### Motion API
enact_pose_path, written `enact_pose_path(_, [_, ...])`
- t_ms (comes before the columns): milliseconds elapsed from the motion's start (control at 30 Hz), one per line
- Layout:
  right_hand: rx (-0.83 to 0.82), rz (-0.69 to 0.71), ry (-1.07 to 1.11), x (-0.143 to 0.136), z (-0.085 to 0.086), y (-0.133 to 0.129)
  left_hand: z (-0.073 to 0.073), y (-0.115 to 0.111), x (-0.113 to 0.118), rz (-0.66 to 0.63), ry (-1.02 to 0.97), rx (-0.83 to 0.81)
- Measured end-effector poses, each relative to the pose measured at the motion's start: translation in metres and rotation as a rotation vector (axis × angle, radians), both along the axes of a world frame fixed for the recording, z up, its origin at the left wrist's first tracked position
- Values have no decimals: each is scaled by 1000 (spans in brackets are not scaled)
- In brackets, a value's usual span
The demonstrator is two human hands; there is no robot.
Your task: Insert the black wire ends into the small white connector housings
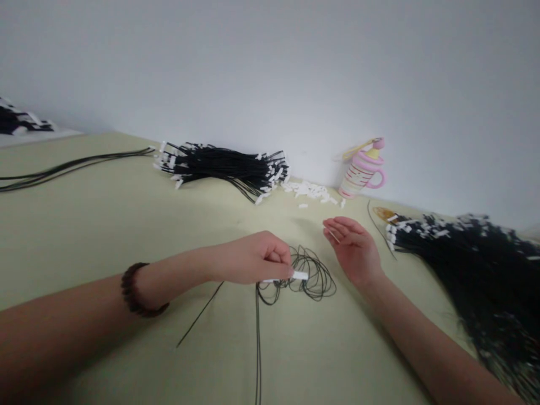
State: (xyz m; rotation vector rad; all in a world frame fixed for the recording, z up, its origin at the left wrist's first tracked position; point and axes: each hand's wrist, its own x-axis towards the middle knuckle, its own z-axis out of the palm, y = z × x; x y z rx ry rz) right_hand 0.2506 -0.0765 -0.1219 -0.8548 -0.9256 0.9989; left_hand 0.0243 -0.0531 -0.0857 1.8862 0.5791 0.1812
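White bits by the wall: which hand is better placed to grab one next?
Probably the right hand: it looks nearer the white bits, while the left hand pinches a white piece.

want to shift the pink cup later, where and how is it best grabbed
Probably by the looped handle, from the right: it juts out on that side, while the wall stands behind the pink cup and loose white pieces lie to its left.

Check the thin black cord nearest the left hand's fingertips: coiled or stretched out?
Coiled, loosely: the cord shows as overlapping loops on the table, beside and partly behind the left hand.
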Motion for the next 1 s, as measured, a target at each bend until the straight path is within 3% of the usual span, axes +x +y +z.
enact_pose_path(67, [99,-206,-64,-5,6,-8,-4,4,2,99,-21,25])
enact_pose_path(133, [151,-256,-207,-18,10,-20,-9,8,4,211,-60,30])
enact_pose_path(333, [-168,260,-625,-73,1,-58,-21,12,8,381,-195,-88])
enact_pose_path(400, [-147,255,-719,-82,-6,-60,-24,11,9,407,-222,-149])
enact_pose_path(600, [48,54,-996,-76,-13,-51,-27,12,11,426,-284,-258])
enact_pose_path(867, [96,84,-1039,-76,-8,-51,-27,13,11,468,-267,-278])
enact_pose_path(1000, [93,166,-1072,-76,-4,-56,-26,14,10,499,-260,-304])
